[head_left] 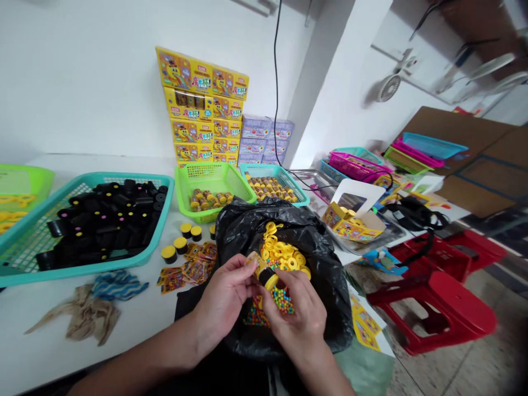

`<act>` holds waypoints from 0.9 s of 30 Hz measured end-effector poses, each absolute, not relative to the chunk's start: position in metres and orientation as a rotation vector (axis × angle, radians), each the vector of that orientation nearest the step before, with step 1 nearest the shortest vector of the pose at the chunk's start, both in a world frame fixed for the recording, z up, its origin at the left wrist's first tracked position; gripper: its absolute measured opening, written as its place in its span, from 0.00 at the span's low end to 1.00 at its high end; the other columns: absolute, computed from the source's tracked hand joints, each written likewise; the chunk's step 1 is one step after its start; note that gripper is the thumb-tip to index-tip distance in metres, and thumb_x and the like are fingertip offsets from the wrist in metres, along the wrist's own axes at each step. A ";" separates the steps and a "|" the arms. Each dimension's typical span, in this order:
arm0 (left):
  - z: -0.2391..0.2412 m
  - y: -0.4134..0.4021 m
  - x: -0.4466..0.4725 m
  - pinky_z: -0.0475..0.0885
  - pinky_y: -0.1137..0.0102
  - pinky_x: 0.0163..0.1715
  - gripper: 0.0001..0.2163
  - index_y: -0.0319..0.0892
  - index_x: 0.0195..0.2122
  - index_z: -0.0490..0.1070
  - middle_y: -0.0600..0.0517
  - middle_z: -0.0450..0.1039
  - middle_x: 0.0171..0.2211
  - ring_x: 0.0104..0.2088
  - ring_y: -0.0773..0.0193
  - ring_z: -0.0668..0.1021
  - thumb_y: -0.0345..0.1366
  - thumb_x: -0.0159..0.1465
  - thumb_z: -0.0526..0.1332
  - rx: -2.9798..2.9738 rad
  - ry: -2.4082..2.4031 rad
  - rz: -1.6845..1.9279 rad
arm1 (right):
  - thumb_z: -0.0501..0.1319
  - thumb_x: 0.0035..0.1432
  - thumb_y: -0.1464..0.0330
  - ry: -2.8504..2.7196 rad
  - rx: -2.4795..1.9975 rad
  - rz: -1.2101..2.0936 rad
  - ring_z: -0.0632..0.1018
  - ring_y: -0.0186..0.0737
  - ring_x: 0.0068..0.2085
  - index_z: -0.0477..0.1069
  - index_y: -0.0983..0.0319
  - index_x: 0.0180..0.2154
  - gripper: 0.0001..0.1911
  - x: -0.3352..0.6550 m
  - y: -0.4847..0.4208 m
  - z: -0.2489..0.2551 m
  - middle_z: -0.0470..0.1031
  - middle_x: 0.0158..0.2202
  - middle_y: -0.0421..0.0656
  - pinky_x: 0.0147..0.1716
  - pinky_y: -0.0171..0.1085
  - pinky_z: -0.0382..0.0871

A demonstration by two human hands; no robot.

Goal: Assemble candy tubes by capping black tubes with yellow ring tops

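Between both hands is a small black-and-yellow cup (pixel 267 275), tilted, with a yellow printed label around part of it. My left hand (pixel 226 291) pinches its labelled upper end. The fingers of my right hand (pixel 299 302) close around its yellow lower end. Right below them opens a black plastic bag (pixel 330 286), holding yellow ring-shaped pieces (pixel 284 256) and many small coloured balls (pixel 282 301). To the left, several black cups with yellow tops (pixel 180 245) stand on the table beside a loose pile of printed labels (pixel 196 267).
At left stands a teal basket (pixel 159 236) full of black cups. A green basket (pixel 216 176) and a blue basket (pixel 303 198) hold labelled cups. Yellow boxes (pixel 193 132) are stacked by the wall. A metal tray (pixel 315 181) and red stools (pixel 449 302) lie rightward; cloths (pixel 88 313) lie front left.
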State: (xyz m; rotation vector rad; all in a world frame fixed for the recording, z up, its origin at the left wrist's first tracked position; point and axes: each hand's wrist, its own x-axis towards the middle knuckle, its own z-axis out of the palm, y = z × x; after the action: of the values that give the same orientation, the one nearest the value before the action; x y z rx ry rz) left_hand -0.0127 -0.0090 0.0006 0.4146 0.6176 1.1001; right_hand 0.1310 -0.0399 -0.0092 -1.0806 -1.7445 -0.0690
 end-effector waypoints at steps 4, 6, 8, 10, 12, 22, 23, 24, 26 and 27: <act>0.005 -0.007 -0.017 0.73 0.68 0.31 0.10 0.40 0.33 0.72 0.52 0.76 0.30 0.29 0.64 0.77 0.31 0.52 0.71 0.461 0.692 1.082 | 0.65 0.56 0.75 -1.741 -1.088 0.137 0.76 0.41 0.34 0.72 0.59 0.47 0.16 0.137 -0.041 0.001 0.74 0.35 0.44 0.31 0.39 0.74; 0.008 -0.006 -0.020 0.73 0.66 0.30 0.14 0.42 0.39 0.73 0.52 0.76 0.31 0.29 0.62 0.78 0.31 0.52 0.71 0.493 0.719 1.066 | 0.65 0.56 0.75 -1.758 -1.058 0.201 0.76 0.40 0.35 0.73 0.59 0.47 0.15 0.140 -0.040 0.006 0.74 0.36 0.45 0.31 0.38 0.74; 0.010 -0.006 -0.023 0.73 0.66 0.29 0.14 0.42 0.40 0.74 0.51 0.76 0.31 0.28 0.61 0.78 0.32 0.52 0.71 0.566 0.704 1.007 | 0.64 0.57 0.76 -1.773 -1.019 0.254 0.77 0.40 0.36 0.74 0.59 0.46 0.15 0.143 -0.039 0.009 0.74 0.37 0.45 0.32 0.38 0.74; 0.011 -0.007 -0.025 0.71 0.68 0.28 0.11 0.39 0.36 0.75 0.50 0.75 0.29 0.28 0.62 0.77 0.34 0.52 0.72 0.667 0.689 0.953 | 0.64 0.58 0.76 -1.779 -1.001 0.323 0.77 0.40 0.37 0.74 0.58 0.47 0.16 0.146 -0.037 0.009 0.75 0.38 0.45 0.33 0.38 0.74; 0.012 -0.010 -0.025 0.70 0.70 0.29 0.10 0.38 0.33 0.76 0.51 0.75 0.28 0.28 0.65 0.76 0.33 0.51 0.72 0.745 0.717 0.971 | 0.65 0.58 0.75 -1.751 -1.011 0.402 0.77 0.40 0.37 0.73 0.57 0.50 0.18 0.147 -0.036 0.007 0.75 0.38 0.44 0.34 0.39 0.74; 0.002 -0.024 -0.013 0.68 0.72 0.34 0.13 0.41 0.33 0.73 0.54 0.74 0.32 0.32 0.66 0.74 0.32 0.50 0.74 0.974 0.925 1.202 | 0.65 0.59 0.69 -1.445 -1.062 0.724 0.79 0.39 0.35 0.78 0.58 0.42 0.08 0.147 -0.032 -0.005 0.79 0.35 0.43 0.35 0.37 0.74; 0.002 -0.024 -0.012 0.68 0.72 0.34 0.13 0.41 0.33 0.72 0.54 0.74 0.32 0.33 0.66 0.74 0.32 0.50 0.74 0.991 0.925 1.210 | 0.65 0.58 0.69 -1.393 -1.050 0.790 0.79 0.40 0.36 0.78 0.58 0.42 0.08 0.147 -0.031 -0.007 0.79 0.35 0.43 0.35 0.38 0.75; 0.002 -0.023 -0.012 0.68 0.71 0.34 0.13 0.41 0.33 0.72 0.54 0.74 0.33 0.33 0.65 0.75 0.32 0.50 0.74 1.000 0.918 1.217 | 0.66 0.58 0.68 -1.347 -1.036 0.847 0.80 0.41 0.35 0.78 0.59 0.41 0.08 0.147 -0.031 -0.008 0.80 0.35 0.43 0.35 0.38 0.75; 0.004 -0.023 -0.011 0.69 0.70 0.35 0.14 0.41 0.32 0.72 0.53 0.74 0.33 0.34 0.63 0.75 0.32 0.49 0.74 1.022 0.898 1.225 | 0.67 0.57 0.68 -1.290 -1.009 0.909 0.80 0.41 0.35 0.79 0.59 0.40 0.08 0.148 -0.030 -0.009 0.80 0.34 0.43 0.34 0.38 0.76; 0.004 -0.023 -0.011 0.70 0.70 0.35 0.14 0.41 0.32 0.72 0.52 0.74 0.33 0.34 0.62 0.76 0.33 0.48 0.75 1.041 0.890 1.224 | 0.67 0.57 0.68 -1.279 -0.997 0.917 0.80 0.41 0.35 0.79 0.59 0.40 0.08 0.148 -0.030 -0.009 0.80 0.34 0.43 0.35 0.38 0.76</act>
State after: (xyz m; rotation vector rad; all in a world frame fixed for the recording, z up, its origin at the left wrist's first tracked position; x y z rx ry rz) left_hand -0.0106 -0.0234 0.0042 1.0410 0.8903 1.2238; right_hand 0.1484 -0.0296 -0.0090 -0.9970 -1.2795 0.9173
